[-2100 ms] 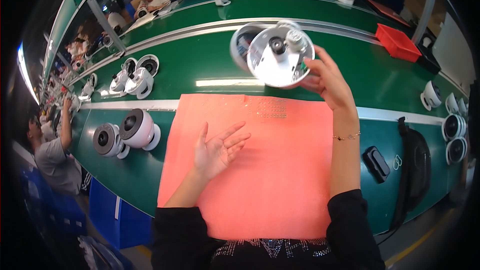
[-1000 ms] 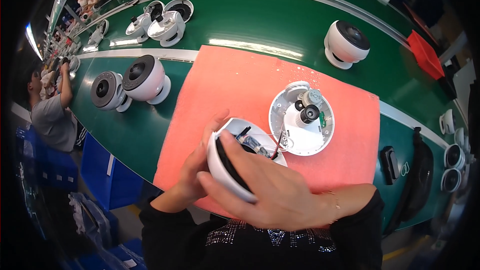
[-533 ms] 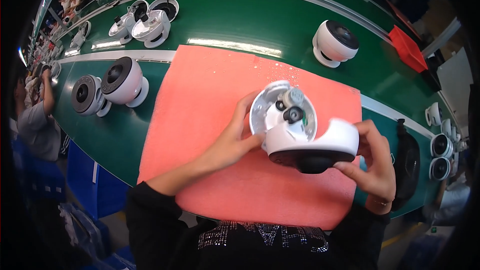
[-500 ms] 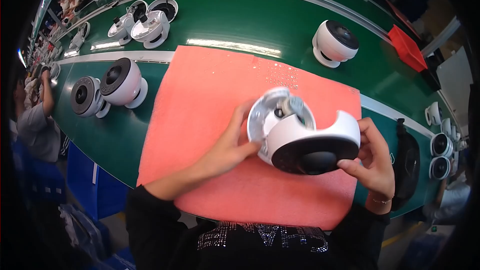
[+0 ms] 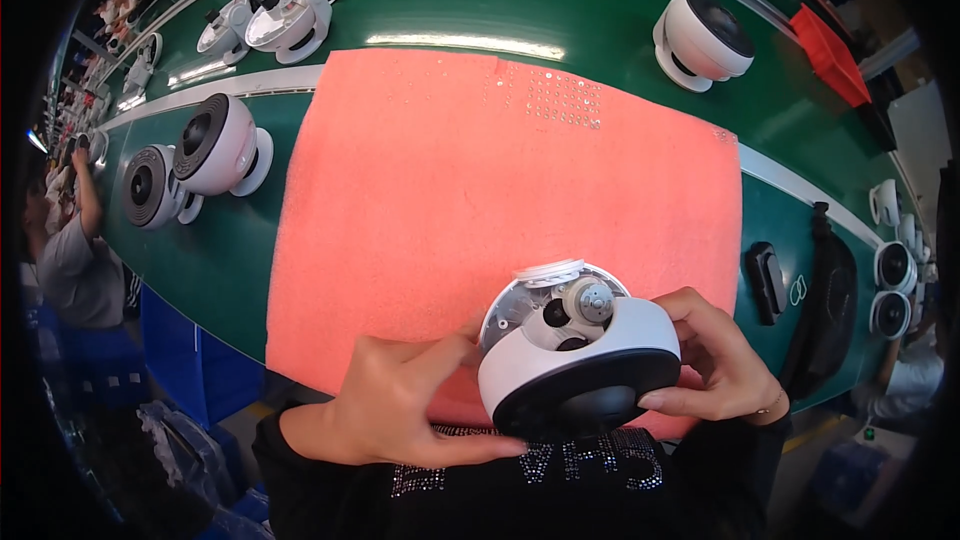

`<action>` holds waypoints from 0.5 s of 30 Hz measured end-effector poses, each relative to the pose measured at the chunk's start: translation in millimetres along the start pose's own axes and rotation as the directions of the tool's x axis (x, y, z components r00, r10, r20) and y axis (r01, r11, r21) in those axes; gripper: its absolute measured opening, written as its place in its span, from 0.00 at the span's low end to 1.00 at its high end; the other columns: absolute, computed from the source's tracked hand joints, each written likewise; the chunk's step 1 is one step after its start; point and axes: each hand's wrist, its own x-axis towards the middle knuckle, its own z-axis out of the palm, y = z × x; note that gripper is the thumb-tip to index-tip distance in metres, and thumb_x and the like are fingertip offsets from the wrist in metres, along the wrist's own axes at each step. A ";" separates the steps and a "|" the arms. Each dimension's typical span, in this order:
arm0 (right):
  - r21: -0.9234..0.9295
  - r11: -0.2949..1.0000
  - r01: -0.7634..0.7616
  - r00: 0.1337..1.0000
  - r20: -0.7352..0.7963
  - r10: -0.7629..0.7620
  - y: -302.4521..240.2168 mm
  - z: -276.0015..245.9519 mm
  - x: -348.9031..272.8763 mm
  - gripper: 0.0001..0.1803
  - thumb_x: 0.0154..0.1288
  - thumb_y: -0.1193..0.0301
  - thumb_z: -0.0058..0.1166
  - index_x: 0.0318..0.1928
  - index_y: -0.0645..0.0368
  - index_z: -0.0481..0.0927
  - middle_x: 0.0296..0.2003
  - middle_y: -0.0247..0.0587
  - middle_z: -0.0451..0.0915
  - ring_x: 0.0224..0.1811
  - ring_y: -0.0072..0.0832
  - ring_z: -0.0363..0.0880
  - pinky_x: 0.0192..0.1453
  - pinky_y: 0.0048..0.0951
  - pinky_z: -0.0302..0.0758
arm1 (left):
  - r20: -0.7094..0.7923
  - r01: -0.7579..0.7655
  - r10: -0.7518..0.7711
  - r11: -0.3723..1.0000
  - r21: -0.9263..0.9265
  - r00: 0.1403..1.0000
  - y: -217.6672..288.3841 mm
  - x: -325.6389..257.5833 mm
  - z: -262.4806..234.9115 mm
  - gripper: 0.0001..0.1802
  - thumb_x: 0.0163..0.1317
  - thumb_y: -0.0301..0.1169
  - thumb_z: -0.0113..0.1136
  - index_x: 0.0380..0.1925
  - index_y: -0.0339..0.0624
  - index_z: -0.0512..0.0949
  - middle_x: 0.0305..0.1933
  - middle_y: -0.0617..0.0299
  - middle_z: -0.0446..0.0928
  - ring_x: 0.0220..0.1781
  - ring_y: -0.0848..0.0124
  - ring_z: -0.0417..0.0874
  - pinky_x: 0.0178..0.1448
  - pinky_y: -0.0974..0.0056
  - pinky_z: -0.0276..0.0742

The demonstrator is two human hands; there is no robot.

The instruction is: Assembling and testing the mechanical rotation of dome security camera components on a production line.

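Observation:
Low over the front of the pink foam mat (image 5: 400, 190), both my hands hold a round white fan (image 5: 510, 375) whose shell is open at the top. Its black face (image 5: 590, 400) tilts down toward me. Inside the opening a silver motor (image 5: 592, 302) shows, along with dark round parts. Behind it stands the other half shell (image 5: 500, 320), with a white base at its top. My left hand (image 5: 400, 395) grips the left side, thumb near the lower rim. My right hand (image 5: 720, 360) closes round the right side, thumb on the black face's edge. Fingertips behind the shell are partly hidden.
Two finished-looking fans (image 5: 220, 145) stand left of the mat, another fan (image 5: 700, 40) at the far right. Opened shells (image 5: 290, 20) lie far left. A red bin (image 5: 830, 55), black pouch (image 5: 825, 300) and small black case (image 5: 766, 280) are on the right. A person (image 5: 75, 260) sits at left.
Both hands have brought the fan nearer to me and slightly left. Its opening now faces up more, showing the motor. My left hand has moved from the rear shell to the front shell's lower left.

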 end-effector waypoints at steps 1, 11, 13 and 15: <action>-0.024 1.000 0.006 1.000 0.021 -0.006 0.3 -0.9 1.0 0.26 0.52 0.79 0.60 0.50 0.66 0.62 0.34 0.44 0.78 0.37 0.20 0.77 0.39 0.21 0.76 | 0.081 0.073 -0.085 0.988 0.136 0.993 13.5 7.2 -3.0 0.36 0.43 0.51 0.67 0.39 0.28 0.75 0.15 0.56 0.74 0.16 0.62 0.78 0.22 0.65 0.74; -0.620 0.777 0.106 0.945 -0.181 -0.273 7.4 -4.5 16.5 0.11 0.53 0.69 0.60 0.25 0.64 0.74 0.15 0.41 0.72 0.16 0.26 0.74 0.19 0.22 0.65 | 0.309 0.113 -0.293 0.865 0.488 0.905 20.6 36.1 -17.8 0.24 0.42 0.49 0.68 0.17 0.37 0.76 0.11 0.62 0.73 0.13 0.66 0.76 0.20 0.69 0.69; -0.645 0.754 0.128 0.923 -0.200 -0.328 16.8 -3.9 23.8 0.14 0.55 0.65 0.57 0.23 0.63 0.73 0.13 0.42 0.69 0.12 0.32 0.70 0.17 0.29 0.63 | 0.339 0.102 -0.308 0.855 0.508 0.889 16.7 41.5 -18.4 0.25 0.43 0.51 0.67 0.16 0.38 0.76 0.10 0.63 0.72 0.13 0.66 0.76 0.20 0.69 0.69; -0.773 0.617 0.149 0.918 -0.124 -0.377 24.1 -8.1 27.5 0.16 0.56 0.63 0.54 0.21 0.62 0.71 0.12 0.42 0.68 0.13 0.36 0.70 0.16 0.32 0.62 | 0.367 0.092 -0.323 0.846 0.526 0.872 15.3 46.9 -19.5 0.25 0.44 0.52 0.66 0.14 0.38 0.76 0.09 0.64 0.72 0.13 0.67 0.75 0.20 0.69 0.68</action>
